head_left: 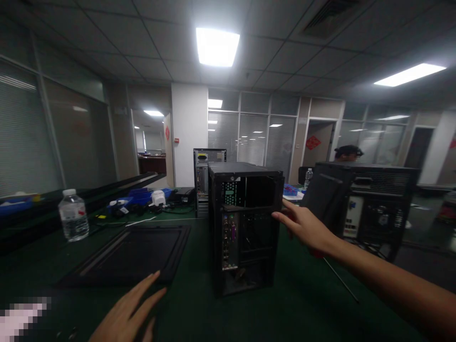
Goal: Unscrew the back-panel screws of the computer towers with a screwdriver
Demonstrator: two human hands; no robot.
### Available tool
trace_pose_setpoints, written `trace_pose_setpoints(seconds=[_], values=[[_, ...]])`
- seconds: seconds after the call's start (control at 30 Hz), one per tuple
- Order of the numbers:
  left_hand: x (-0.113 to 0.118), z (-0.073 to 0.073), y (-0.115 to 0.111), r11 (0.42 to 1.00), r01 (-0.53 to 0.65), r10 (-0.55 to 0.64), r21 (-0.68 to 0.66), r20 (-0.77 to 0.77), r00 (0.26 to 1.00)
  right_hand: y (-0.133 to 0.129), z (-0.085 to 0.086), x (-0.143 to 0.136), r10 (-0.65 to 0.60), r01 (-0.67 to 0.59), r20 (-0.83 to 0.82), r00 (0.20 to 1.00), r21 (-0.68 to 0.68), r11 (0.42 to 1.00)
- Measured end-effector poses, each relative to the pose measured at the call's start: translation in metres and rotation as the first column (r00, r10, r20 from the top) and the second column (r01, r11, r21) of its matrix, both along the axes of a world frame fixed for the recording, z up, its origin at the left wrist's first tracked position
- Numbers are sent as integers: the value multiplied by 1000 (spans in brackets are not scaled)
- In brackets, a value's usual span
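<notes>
A black computer case [245,228] stands upright on the green table [188,304], its rear with ports facing me and an open bay near the top. My right hand [302,225] is at the case's right edge, thumb and fingers apart; a screwdriver [340,279] with a red handle mostly hidden under that hand points down to the right. Whether the hand grips the handle or the case is unclear. My left hand [130,308] hovers low at the left, fingers spread, holding nothing. Beyond it a flat black side panel [138,251] lies on the table.
A water bottle [73,216] stands at the far left. Behind the case is another computer case [201,183]. To the right stands a third case [377,204] with a dark panel leaning by it. A person's head [348,153] shows behind it. Cables and blue items lie at the back left.
</notes>
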State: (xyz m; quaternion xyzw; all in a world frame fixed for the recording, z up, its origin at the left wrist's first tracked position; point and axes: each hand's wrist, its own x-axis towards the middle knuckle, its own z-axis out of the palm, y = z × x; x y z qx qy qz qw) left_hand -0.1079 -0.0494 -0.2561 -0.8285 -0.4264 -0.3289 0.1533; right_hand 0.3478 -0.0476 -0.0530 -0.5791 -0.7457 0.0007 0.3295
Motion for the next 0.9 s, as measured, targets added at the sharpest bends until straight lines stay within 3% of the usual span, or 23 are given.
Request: trace_pose_setpoints(seconds=[0.1, 0.2, 0.27, 0.37, 0.47, 0.63, 0.9], values=[[63, 26, -8, 981, 62, -36, -182, 140, 990, -3, 2, 0, 52, -54, -25, 998, -55, 997], [111, 40, -9, 949, 129, -57, -289, 244, 968, -5, 1, 4, 46, -48, -42, 998, -46, 998], [134, 42, -6, 921, 157, -53, -356, 286, 957, -5, 0, 11, -24, 24, -52, 998, -10, 1000], [159, 33, 2, 908, 209, -67, -362, 368, 928, -4, -3, 28, -236, 242, -91, 968, 60, 969], [171, 15, 10, 916, 238, -83, -322, 430, 899, -6, -4, 48, -418, 429, -141, 897, 50, 902], [171, -7, 21, 900, 242, -65, -362, 437, 897, -19, -5, 82, -588, 584, -210, 781, -90, 807], [173, -5, 20, 895, 255, -63, -366, 462, 885, -55, -5, 108, -757, 761, -123, 642, -21, 649]])
